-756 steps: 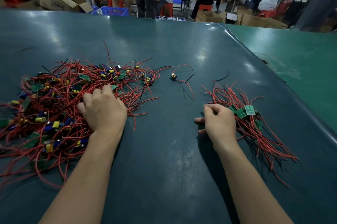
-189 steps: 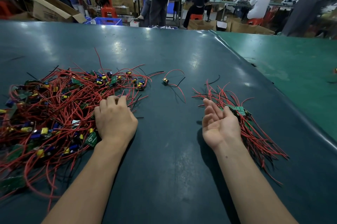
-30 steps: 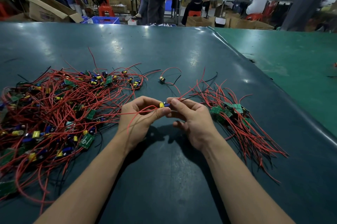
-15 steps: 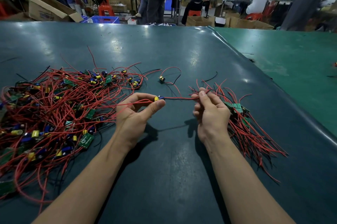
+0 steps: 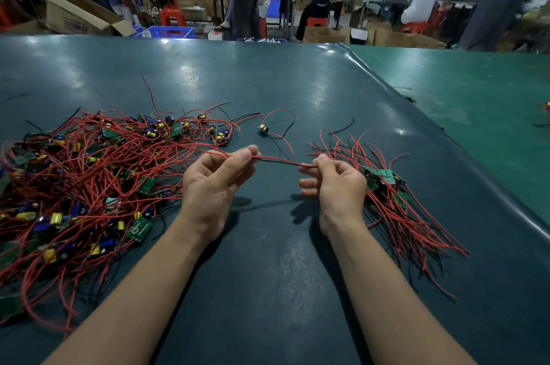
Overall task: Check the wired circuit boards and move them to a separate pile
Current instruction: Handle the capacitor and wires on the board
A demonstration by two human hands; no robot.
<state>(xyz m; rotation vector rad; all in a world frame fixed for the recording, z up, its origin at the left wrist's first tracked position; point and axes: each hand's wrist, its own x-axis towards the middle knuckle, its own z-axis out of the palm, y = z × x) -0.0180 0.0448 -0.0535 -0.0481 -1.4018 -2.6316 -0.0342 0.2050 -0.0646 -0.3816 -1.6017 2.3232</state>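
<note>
— Where are my hands right now?

— Both are raised over the dark green counter (image 5: 268, 290), between the two heaps. My left hand (image 5: 215, 183) pinches a pair of wires (image 5: 276, 160), one red and one black, between thumb and forefinger; the other fingers are loosely curled. My right hand (image 5: 336, 183) pinches the same pair at its other end, thumb against fingertip, so the wires run almost level from hand to hand, just above the counter.

— And the board on those wires?

— I can't make it out. More red wire trails from my left hand back toward the big heap, but whether a board hangs there I cannot tell.

— The heaps, then?

— The unsorted pile (image 5: 89, 180) sprawls on the left: tangled red and black wires, small green boards, yellow and blue parts. The sorted pile (image 5: 398, 210) lies just beside my right hand, its green boards stacked together and its red wires fanned toward the near right. One lone board (image 5: 262, 129) with a looped red wire and a black wire sits apart, beyond my hands. A short black wire scrap (image 5: 342, 128) lies near it.
</note>
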